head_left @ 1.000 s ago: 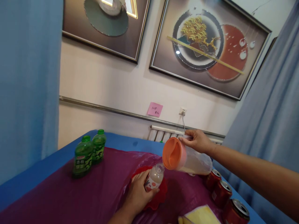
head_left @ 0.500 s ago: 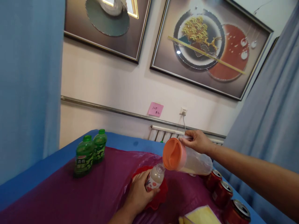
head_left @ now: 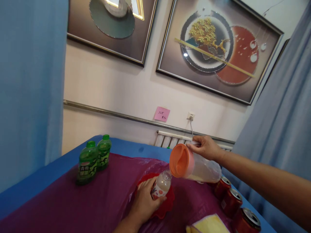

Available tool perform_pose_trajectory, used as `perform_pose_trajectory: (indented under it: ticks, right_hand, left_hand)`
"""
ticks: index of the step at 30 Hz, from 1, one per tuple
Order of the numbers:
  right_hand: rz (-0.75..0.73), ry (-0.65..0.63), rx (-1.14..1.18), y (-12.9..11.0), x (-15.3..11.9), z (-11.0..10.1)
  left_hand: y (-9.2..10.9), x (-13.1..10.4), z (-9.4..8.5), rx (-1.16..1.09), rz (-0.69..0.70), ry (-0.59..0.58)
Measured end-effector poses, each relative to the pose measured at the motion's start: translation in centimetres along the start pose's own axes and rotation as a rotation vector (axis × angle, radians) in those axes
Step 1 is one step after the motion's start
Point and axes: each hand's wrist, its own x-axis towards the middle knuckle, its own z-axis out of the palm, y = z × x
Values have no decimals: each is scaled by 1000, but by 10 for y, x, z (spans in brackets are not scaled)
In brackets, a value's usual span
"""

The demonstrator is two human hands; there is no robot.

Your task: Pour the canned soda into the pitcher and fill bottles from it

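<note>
My left hand (head_left: 145,200) is wrapped round a small clear bottle (head_left: 161,185) with a floral label, its mouth uncapped. The bottle stands over a red scalloped dish (head_left: 167,204), and cloudy pale liquid fills much of it. My right hand (head_left: 206,148) grips the handle of a plastic pitcher (head_left: 204,170) with an orange lid (head_left: 180,160). Tipped on its side, the pitcher holds some pale liquid, and its lid edge is right at the bottle's mouth. Whether a stream runs between them is hard to make out.
Two green bottles (head_left: 87,165) without caps stand at the left on a purple plastic sheet (head_left: 97,200) over a blue table cover (head_left: 126,147). Several red cans (head_left: 231,200) line the right edge. A folded yellow cloth (head_left: 207,225) lies at the front.
Almost nothing differs. Both hands keep the bottle and the tilted pitcher in the same place; the liquid level shows no clear change.
</note>
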Motion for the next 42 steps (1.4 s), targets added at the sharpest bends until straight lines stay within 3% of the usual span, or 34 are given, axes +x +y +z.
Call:
perform_pose_trajectory:
  ticks: [42]
  right_hand:
    - [-14,0,-32,0,-2,-1]
  left_hand:
    - [-4,-1,3,2,19,28]
